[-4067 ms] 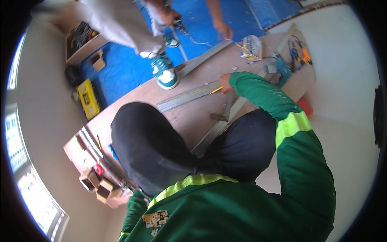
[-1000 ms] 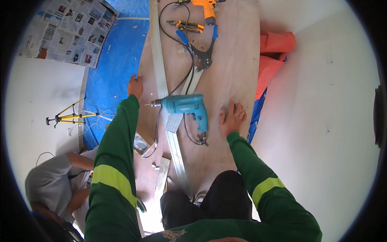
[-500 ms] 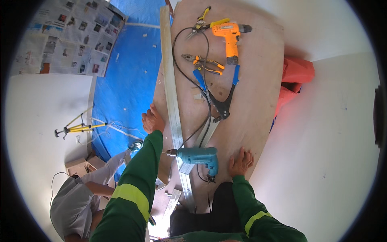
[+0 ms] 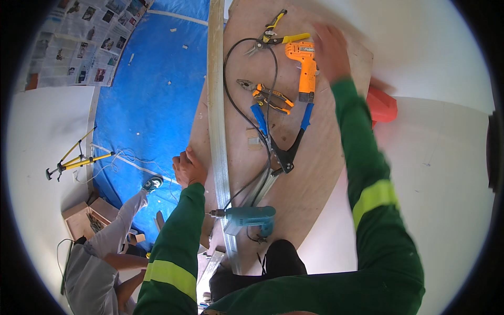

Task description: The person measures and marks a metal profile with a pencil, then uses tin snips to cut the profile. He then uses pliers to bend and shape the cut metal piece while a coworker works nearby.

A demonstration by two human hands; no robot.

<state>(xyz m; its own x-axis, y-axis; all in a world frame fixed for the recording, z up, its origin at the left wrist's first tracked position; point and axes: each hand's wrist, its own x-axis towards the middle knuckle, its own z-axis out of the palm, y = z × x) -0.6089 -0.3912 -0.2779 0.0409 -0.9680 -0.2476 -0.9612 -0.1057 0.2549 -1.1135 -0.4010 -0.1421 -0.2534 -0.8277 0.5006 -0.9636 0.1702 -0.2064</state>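
See orange drill (image 4: 301,65) at 1 o'clock, partly behind right hand (image 4: 332,50); left hand (image 4: 190,168) at 9, by board (image 4: 317,152) edge. Can't tell either grip. Likely stiff, fairly heavy; best held by handle (image 4: 307,80).

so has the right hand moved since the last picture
Yes, the right hand moved forward along the board, from near the teal drill to the orange drill.

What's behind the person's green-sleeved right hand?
Partly behind the blurred right hand is an orange pistol-shaped drill. Its rear body and handle show; its front end is covered, as is part of the brown wooden board. Contact can't be judged.
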